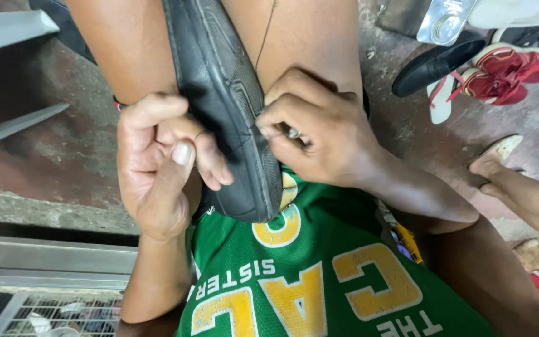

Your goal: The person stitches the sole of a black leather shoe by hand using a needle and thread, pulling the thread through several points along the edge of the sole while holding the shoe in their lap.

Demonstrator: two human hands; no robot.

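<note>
A black shoe (219, 87) lies sole up between my knees, its heel end resting against my green shirt with yellow lettering (319, 274). My left hand (163, 168) grips the shoe's left edge, thumb across the fingers. On the right edge of the sole my right hand (319, 134) pinches a small metal needle (293, 133). A thin dark thread (268, 31) runs up from that hand over my right thigh.
On the stained concrete floor at top right lie a black shoe (435, 62), red sandals (506, 72) and a shiny metal can (447, 22). Another person's foot (531, 193) rests at the right edge. Metal rails (14, 125) and a wire grate (45, 309) stand at left.
</note>
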